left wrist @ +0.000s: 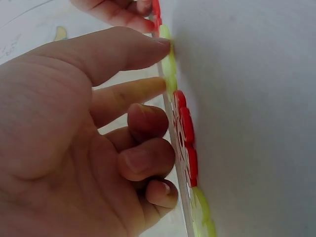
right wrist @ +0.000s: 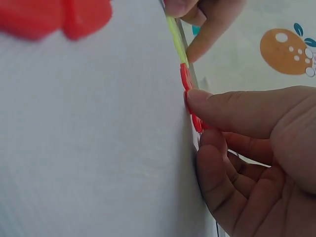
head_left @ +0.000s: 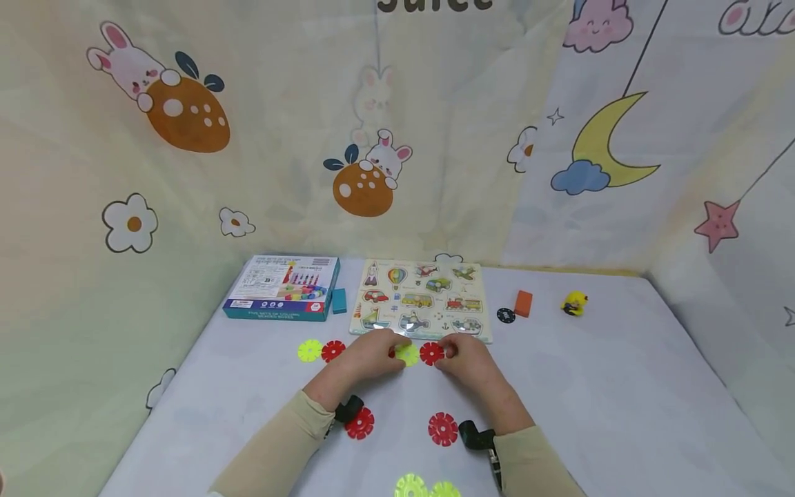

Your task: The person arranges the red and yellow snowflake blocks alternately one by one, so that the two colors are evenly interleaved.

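Observation:
In the head view my left hand [head_left: 375,355] pinches a yellow-green notched snowflake disc [head_left: 408,355] between thumb and index finger. My right hand [head_left: 470,360] grips a red snowflake disc [head_left: 431,353] by its right edge. The two discs lie side by side in a row along the front of a picture puzzle board [head_left: 422,293]. Further left in that row, a red disc [left wrist: 185,133] and another yellow-green disc [left wrist: 201,215] show under my left hand's curled fingers. The row's left end has a yellow-green disc [head_left: 309,351] beside a red disc [head_left: 333,351].
Nearer me lie two loose red discs, one left [head_left: 360,423] and one right [head_left: 443,429], and yellow-green discs [head_left: 411,486] at the front. A toy box [head_left: 282,288] and blue block [head_left: 339,301] stand back left; an orange block [head_left: 523,303], black disc [head_left: 506,315] and yellow toy [head_left: 574,304] back right.

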A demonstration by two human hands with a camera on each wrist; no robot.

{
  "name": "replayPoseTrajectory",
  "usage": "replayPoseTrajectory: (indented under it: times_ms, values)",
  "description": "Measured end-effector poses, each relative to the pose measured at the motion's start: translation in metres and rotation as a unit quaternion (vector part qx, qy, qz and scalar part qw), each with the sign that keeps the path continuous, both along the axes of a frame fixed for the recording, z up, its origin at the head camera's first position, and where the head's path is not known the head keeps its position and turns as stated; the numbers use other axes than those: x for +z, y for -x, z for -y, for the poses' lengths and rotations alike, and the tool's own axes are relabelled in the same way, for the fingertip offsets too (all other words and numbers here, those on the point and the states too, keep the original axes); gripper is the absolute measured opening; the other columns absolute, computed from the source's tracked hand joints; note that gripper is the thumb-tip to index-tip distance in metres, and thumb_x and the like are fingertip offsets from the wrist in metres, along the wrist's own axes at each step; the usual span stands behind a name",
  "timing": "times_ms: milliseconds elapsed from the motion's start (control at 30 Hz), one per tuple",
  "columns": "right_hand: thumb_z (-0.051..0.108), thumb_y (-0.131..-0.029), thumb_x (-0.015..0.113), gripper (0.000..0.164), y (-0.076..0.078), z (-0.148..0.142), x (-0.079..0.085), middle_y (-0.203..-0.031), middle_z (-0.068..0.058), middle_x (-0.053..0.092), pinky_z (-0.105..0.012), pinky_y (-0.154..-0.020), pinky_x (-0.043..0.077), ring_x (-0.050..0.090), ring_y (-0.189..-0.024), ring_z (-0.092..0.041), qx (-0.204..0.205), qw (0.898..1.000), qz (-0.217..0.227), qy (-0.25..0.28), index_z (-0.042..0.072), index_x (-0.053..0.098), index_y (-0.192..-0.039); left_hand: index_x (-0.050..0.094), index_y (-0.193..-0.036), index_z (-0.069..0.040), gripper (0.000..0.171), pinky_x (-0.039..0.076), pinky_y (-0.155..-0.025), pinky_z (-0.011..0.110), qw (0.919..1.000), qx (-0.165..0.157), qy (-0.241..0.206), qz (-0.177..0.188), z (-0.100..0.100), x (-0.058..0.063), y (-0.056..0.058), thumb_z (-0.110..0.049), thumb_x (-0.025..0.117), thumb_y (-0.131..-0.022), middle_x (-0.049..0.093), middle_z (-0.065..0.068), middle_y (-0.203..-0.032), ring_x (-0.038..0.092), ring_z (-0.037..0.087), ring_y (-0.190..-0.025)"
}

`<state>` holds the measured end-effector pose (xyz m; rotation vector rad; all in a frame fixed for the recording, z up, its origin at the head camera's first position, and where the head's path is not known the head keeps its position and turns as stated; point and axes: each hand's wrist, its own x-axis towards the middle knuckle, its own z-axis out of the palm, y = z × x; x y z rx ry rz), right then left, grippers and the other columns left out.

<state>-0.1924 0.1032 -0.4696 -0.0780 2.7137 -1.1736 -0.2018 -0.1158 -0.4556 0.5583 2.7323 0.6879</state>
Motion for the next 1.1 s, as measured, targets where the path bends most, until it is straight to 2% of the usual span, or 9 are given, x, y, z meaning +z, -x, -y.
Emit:
replayPoseTrajectory:
  times_ms: [100, 333, 533, 767, 867, 967, 1100]
  values:
    - [0.018, -0.075, 0.080, 0.032, -0.001, 0.001, -0.002, -0.079, -0.003, 0.053, -0.028, -0.060, 0.043, 0.050, -0.074, -0.018, 0.003, 1.000, 0.001, -0.002, 0.012, 0.067, -0.103, 0.062, -0.126, -0.022, 0.049, 0.046, -0.080, 0.031, 1.0000, 0.000, 0.003, -0.004, -0.005, 0.002, 0.000, -0.034, 0.075, -0.079, 0.061, -0.007, -0.113, 0.053, 0.011, -0.093]
    - [0.017, -0.075, 0.080, 0.031, 0.000, 0.009, 0.001, -0.079, -0.002, 0.053, -0.028, -0.061, 0.043, 0.050, -0.074, -0.018, 0.019, 1.000, -0.010, -0.006, 0.011, 0.067, -0.103, 0.064, -0.122, -0.020, 0.044, 0.046, -0.071, 0.027, 0.9994, -0.016, 0.011, -0.030, -0.026, 0.009, 0.004, -0.032, 0.073, -0.081, 0.065, -0.005, -0.106, 0.055, 0.010, -0.083]
    - [0.016, -0.075, 0.080, 0.030, -0.001, 0.014, 0.001, -0.079, -0.002, 0.053, -0.029, -0.061, 0.043, 0.050, -0.074, -0.018, 0.026, 1.000, -0.011, -0.001, 0.012, 0.066, -0.101, 0.067, -0.119, -0.020, 0.039, 0.043, -0.068, 0.024, 0.9987, -0.029, 0.020, -0.038, -0.031, 0.003, 0.003, -0.032, 0.073, -0.082, 0.065, -0.009, -0.095, 0.052, 0.007, -0.078]
    - [0.018, -0.077, 0.079, 0.031, -0.002, 0.007, -0.001, -0.080, -0.002, 0.053, -0.029, -0.062, 0.043, 0.050, -0.075, -0.018, 0.032, 0.999, -0.005, -0.005, 0.015, 0.066, -0.104, 0.067, -0.118, -0.021, 0.039, 0.044, -0.069, 0.024, 0.9989, -0.035, -0.021, -0.023, -0.032, -0.005, 0.007, -0.031, 0.074, -0.081, 0.064, -0.010, -0.095, 0.052, 0.007, -0.080]
    - [0.020, -0.079, 0.077, 0.032, -0.003, 0.002, 0.009, -0.081, -0.001, 0.054, -0.029, -0.061, 0.044, 0.051, -0.074, -0.017, 0.039, 0.999, -0.005, -0.006, 0.015, 0.066, -0.108, 0.066, -0.120, -0.021, 0.041, 0.044, -0.069, 0.024, 0.9984, -0.042, -0.032, -0.021, -0.034, -0.007, 0.011, -0.032, 0.074, -0.081, 0.063, -0.010, -0.096, 0.052, 0.007, -0.080]
    - [0.022, -0.080, 0.076, 0.034, -0.009, -0.001, 0.027, -0.082, 0.000, 0.054, -0.029, -0.058, 0.045, 0.051, -0.071, -0.017, 0.048, 0.999, -0.016, -0.004, 0.014, 0.065, -0.111, 0.064, -0.123, -0.021, 0.043, 0.044, -0.071, 0.024, 0.9979, -0.049, -0.036, -0.024, -0.037, -0.009, 0.016, -0.033, 0.073, -0.082, 0.063, -0.010, -0.099, 0.052, 0.006, -0.082]
    - [0.027, -0.079, 0.076, 0.032, -0.033, -0.008, 0.052, -0.084, 0.005, 0.055, -0.028, -0.059, 0.048, 0.053, -0.072, -0.015, 0.076, 0.996, -0.033, 0.010, 0.020, 0.066, -0.109, 0.065, -0.120, -0.021, 0.039, 0.044, -0.071, 0.024, 0.9969, -0.059, -0.043, -0.028, -0.042, -0.010, 0.022, -0.035, 0.071, -0.084, 0.062, -0.013, -0.096, 0.052, 0.006, -0.083]
